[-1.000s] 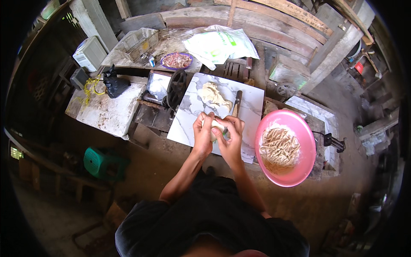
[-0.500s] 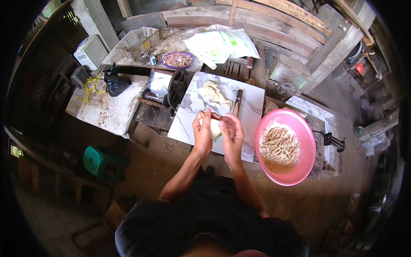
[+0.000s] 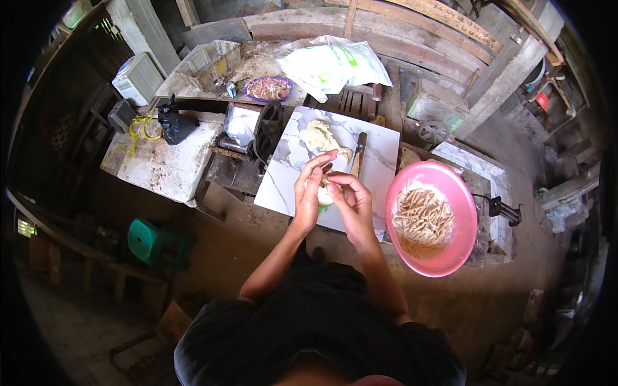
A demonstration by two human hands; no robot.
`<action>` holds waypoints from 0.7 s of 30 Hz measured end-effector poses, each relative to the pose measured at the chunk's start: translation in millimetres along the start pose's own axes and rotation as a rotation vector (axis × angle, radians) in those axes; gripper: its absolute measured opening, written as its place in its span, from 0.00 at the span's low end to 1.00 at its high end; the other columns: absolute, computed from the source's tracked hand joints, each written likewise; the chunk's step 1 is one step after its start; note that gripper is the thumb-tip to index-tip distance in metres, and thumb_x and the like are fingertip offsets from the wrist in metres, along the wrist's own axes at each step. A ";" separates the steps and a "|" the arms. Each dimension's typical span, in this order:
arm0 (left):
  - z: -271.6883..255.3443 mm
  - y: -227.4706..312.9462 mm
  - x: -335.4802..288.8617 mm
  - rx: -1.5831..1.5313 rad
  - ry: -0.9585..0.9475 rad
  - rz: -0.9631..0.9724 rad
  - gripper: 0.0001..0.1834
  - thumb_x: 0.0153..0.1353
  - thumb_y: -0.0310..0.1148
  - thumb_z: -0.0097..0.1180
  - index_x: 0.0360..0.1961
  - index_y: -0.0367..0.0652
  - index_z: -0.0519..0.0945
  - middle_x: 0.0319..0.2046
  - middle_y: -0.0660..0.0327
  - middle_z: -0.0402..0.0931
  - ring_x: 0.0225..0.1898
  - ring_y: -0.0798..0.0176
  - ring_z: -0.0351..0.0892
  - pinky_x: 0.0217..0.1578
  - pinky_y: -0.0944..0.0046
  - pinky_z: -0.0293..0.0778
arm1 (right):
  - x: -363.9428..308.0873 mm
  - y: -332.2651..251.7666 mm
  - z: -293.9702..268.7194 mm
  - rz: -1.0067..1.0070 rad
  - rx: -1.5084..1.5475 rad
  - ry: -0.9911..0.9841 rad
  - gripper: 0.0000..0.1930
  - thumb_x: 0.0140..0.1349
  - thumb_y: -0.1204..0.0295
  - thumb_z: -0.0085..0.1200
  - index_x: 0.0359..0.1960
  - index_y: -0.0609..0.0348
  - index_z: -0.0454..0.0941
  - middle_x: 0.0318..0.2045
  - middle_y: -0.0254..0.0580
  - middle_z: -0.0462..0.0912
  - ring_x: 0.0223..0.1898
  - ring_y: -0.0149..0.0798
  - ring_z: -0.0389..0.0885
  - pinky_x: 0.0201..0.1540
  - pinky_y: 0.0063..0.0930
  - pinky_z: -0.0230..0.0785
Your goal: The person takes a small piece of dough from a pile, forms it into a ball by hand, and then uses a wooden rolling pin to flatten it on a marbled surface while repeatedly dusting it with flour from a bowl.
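A small pale piece of dough [image 3: 325,195] is held between my two hands above the marble-patterned board [image 3: 280,174]. My left hand [image 3: 308,193] cups its left side with the fingers pointing up. My right hand [image 3: 353,201] curls round the right side, its thumb and fingertips pressed to the top. Something small and brown shows between the fingertips, too small to name. Beyond the hands lies a larger lump of dough [image 3: 320,136]. To its right rests a knife-like tool [image 3: 359,152], dark at the far end and tan at the near end.
A pink basin [image 3: 468,222] with floured brown strips [image 3: 421,219] stands right of the board. Left of the board is a machine with a dark wheel [image 3: 268,128]. Farther back are a plate of reddish shreds [image 3: 268,89] and white sacks [image 3: 338,66]. A green stool [image 3: 151,241] stands lower left.
My fingers have shifted on the dough: the left fingers reach higher, and the right fingers are more bent over its top. The view has moved very slightly.
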State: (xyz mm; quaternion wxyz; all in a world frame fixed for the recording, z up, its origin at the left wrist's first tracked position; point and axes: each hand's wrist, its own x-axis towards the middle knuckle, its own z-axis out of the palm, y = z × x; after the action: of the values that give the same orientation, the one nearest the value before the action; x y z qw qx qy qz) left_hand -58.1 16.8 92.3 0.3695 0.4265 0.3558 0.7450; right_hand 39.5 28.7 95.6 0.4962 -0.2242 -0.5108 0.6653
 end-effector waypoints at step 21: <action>-14.8 -24.1 -11.2 -0.171 0.153 -0.416 0.16 0.59 0.38 0.46 0.31 0.34 0.75 0.27 0.61 0.74 0.29 0.71 0.71 0.30 0.72 0.68 | 9.5 6.1 -21.1 0.216 -0.204 -0.109 0.22 0.58 0.75 0.46 0.54 0.65 0.60 0.43 0.42 0.74 0.46 0.28 0.69 0.49 0.20 0.59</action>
State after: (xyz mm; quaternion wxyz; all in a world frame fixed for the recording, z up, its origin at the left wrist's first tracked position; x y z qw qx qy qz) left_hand -61.4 15.5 62.1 0.5218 0.2532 0.3985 0.7105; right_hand 50.0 46.9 84.1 0.3679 -0.2905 -0.5750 0.6706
